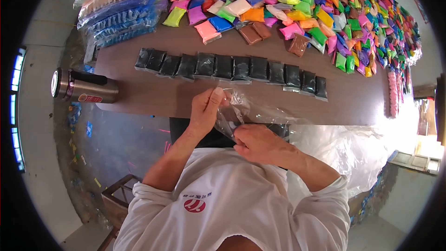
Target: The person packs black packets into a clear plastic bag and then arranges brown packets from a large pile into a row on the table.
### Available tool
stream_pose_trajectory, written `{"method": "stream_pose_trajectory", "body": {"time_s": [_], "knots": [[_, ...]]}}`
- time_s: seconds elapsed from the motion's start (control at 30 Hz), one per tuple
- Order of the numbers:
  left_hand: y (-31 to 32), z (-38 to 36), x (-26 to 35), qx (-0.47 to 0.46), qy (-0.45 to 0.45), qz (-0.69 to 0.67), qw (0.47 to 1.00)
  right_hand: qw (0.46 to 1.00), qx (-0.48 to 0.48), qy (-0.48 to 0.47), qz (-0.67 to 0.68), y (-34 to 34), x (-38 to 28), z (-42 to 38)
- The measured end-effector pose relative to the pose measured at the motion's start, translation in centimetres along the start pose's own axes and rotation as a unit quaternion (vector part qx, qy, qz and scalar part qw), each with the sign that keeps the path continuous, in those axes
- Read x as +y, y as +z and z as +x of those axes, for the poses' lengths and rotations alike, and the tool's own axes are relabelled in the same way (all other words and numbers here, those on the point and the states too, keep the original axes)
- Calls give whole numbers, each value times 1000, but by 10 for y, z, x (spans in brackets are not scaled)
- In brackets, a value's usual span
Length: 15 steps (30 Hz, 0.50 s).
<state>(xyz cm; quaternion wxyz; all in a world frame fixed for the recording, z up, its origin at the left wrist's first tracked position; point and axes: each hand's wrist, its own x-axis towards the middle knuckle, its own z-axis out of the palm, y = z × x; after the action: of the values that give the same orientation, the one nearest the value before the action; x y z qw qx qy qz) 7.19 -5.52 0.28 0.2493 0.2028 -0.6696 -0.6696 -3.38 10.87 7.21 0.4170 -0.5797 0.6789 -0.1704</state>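
Observation:
A clear plastic bag (244, 107) stretches between my two hands at the near edge of the table. My left hand (206, 110) pinches one side of it between thumb and fingers. Lower and to the right, my right hand (261, 142) is closed on another part of the same bag, its fingertips partly hidden. Just beyond the hands, a row of small black packets (223, 67) lies side by side across the table, none of them touched by my hands. Whether the bag holds anything is hard to tell through its shine.
A big heap of small colourful packets (304, 7) covers the far and right side of the brown table (139, 95). Bagged blue strips (121, 24) are stacked at the far left. A steel thermos (86, 86) lies at the left edge. Clear plastic sheeting (341, 158) hangs at the right.

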Motion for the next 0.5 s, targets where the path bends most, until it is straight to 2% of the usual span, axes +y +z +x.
{"method": "stream_pose_trajectory", "body": {"time_s": [0.1, 0.13, 0.2, 0.3, 0.4, 0.5], "knots": [[-6, -3, 4, -13, 3, 56, 998, 995, 74, -39, -48, 8, 1, -11], [-7, -4, 5, -20, 0, 75, 997, 984, 119, -46, -125, 11, -3, -14], [-3, -3, -3, -4, 4, 8, 1000, 936, 206, -60, -279, 9, -15, -21], [-3, 6, -3, 2, 28, -49, 998, 947, 151, -15, -283, -8, -30, -23], [-6, 18, 10, 15, 38, -27, 999, 950, 162, -28, -266, -14, -23, -8], [-15, 28, 0, -8, 29, -33, 999, 952, 235, -3, -196, 2, -7, 17]]}}
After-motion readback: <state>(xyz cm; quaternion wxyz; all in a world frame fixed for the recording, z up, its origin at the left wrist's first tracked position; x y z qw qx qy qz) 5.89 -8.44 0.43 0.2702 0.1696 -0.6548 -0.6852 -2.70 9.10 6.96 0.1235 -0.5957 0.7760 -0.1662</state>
